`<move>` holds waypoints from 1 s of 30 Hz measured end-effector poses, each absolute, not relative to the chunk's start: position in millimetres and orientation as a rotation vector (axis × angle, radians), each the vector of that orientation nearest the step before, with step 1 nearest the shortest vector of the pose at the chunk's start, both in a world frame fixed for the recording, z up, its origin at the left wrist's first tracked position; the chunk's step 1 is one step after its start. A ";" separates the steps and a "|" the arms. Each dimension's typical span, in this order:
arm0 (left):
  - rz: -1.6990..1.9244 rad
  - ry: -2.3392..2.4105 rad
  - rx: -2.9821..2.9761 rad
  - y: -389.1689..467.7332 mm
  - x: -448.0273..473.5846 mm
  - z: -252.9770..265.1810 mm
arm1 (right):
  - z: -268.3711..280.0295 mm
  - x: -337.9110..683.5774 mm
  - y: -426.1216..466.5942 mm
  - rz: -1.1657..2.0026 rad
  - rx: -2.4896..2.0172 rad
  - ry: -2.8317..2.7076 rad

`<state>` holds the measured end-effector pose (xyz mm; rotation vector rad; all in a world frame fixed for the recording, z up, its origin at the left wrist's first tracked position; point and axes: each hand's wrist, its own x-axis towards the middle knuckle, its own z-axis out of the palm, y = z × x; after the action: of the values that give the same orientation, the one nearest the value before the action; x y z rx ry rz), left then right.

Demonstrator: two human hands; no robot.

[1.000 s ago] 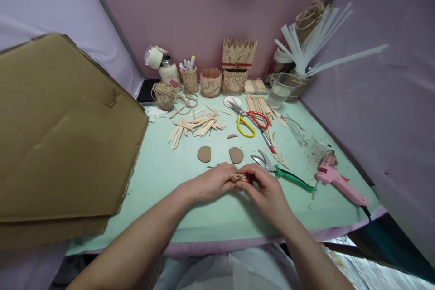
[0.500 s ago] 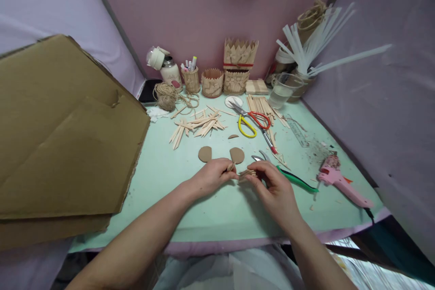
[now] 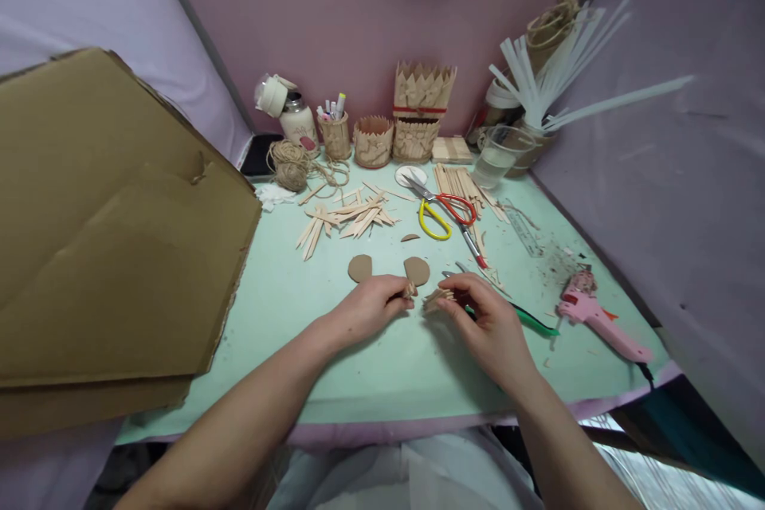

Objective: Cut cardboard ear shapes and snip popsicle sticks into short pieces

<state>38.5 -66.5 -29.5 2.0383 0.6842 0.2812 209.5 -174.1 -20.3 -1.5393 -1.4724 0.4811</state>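
Observation:
My left hand [image 3: 378, 305] is closed around small wooden stick pieces [image 3: 410, 289], whose ends poke out past the fingers. A small bundle of cut wooden pieces [image 3: 438, 300] is pinched between the thumb and fingers of my right hand [image 3: 485, 317]. A narrow gap separates the two hands above the table. Just beyond them lie two cardboard discs [image 3: 360, 268], each with one straight side. Green-handled pliers or cutters [image 3: 535, 321] rest behind my right hand, which hides part of them.
Scissors [image 3: 435, 221], a heap of pointed sticks [image 3: 358, 215] and more sticks [image 3: 455, 182] lie farther back. A pink glue gun [image 3: 598, 319] is at right, near a clear cup of water [image 3: 499, 163]. Large cardboard sheets [image 3: 119, 239] stand at left.
My right hand has moved slightly right and up with its bundle, widening the gap between my hands. My left hand keeps its hold. The view has shifted a little.

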 end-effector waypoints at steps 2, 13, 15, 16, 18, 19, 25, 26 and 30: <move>0.306 0.706 2.021 -67.5 39.4 -32.1 | -21.0 211.3 -172.1 0.496 -1.557 -1.411; 0.375 0.796 1.966 -72.3 41.4 -33.4 | -23.9 225.8 -131.5 0.753 -1.566 -1.069; 0.378 0.817 1.915 -73.7 40.7 -32.8 | -24.7 226.4 -129.6 0.790 -1.566 -1.056; 0.385 0.817 1.908 -74.2 40.2 -32.3 | -25.1 226.5 -130.2 0.805 -1.568 -1.050; 0.405 0.809 1.936 -74.8 39.2 -31.8 | -25.7 226.7 -133.6 0.831 -1.574 -1.039; 0.414 0.810 1.966 -75.0 38.9 -32.0 | -26.1 227.0 -135.8 0.842 -1.577 -1.034; 0.443 0.792 2.080 -74.0 41.1 -41.6 | -33.1 231.0 -143.4 0.873 -1.594 -1.000; 0.461 0.771 2.084 -73.7 41.8 -43.4 | -34.6 231.6 -143.3 0.871 -1.595 -0.995; 0.537 0.732 2.113 -73.2 43.4 -45.8 | -37.2 232.2 -143.2 0.872 -1.596 -0.997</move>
<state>43.4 -73.2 -45.8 2.1126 0.7324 0.5372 232.2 -143.2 -37.2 -1.5960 -0.9966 0.8716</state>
